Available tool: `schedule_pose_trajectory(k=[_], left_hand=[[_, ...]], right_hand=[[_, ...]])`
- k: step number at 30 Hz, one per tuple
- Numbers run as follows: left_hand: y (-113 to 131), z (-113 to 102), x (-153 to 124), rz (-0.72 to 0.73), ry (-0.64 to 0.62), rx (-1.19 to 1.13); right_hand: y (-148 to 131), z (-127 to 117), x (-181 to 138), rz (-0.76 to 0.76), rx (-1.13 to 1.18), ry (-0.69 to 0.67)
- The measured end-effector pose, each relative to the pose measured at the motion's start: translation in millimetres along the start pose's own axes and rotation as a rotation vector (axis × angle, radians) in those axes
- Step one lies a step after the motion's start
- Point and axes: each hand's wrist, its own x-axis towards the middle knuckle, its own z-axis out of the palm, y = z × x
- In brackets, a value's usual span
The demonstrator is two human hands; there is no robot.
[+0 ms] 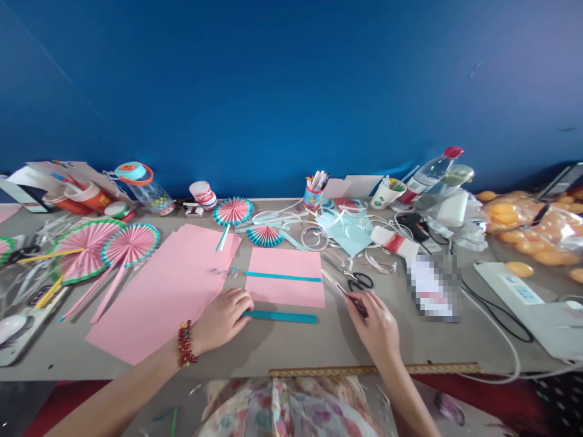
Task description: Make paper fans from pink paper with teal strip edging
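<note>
My left hand [225,318], a red bead bracelet at its wrist, has its fingers closed on the left end of a teal paper strip [285,317]. That strip lies on the table, in front of a small pink paper sheet [285,295]. A thinner teal strip [282,276] lies across this sheet. In my right hand [376,321] is a slim dark-handled cutting tool [337,285], its silver blade pointing away to the upper left; the fingers partly hide its handle. Just beyond that hand rest black-handled scissors [359,281].
Larger pink sheets [159,297] spread under and beyond my left forearm. Pleated paper fans [130,244] lie at left and back. Paper scraps, a pen cup [314,195] and a bottle [430,176] stand behind. A power strip [523,297] with cables and bagged orange fruit [532,224] occupy the right.
</note>
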Motion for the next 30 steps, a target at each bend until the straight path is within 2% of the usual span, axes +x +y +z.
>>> schedule_pose_trajectory(k=[4, 8, 14, 18, 23, 27, 30], left_hand=[[-1.1, -3.9, 3.1, -0.037, -0.002, -0.042], [1.0, -9.0, 9.8, -0.063, -0.056, -0.037], [5.8, -8.9, 13.8, -0.063, -0.066, -0.028], [9.4, 1.7, 12.4, -0.011, -0.054, 0.028], [14.0, 7.9, 11.4, -0.008, -0.028, 0.009], [7.5, -11.2, 25.1, -0.066, 0.094, 0.02], [-9.4, -36.6, 57.5, -0.175, 0.168, 0.015]], right_hand=[[7.3, 1.3, -1.3, -0.041, -0.054, -0.003], [9.6, -0.6, -2.2, -0.117, -0.088, -0.013], [10.5, -13.1, 1.9, -0.111, -0.093, -0.031], [-7.5, -11.5, 7.9, -0.181, 0.045, -0.047], [-44.4, 6.4, 15.7, -0.36, 0.202, -0.224], [-49.3, 18.1, 21.9, -0.339, 0.229, -0.108], [-39.6, 22.7, 23.7, -0.237, 0.233, -0.005]])
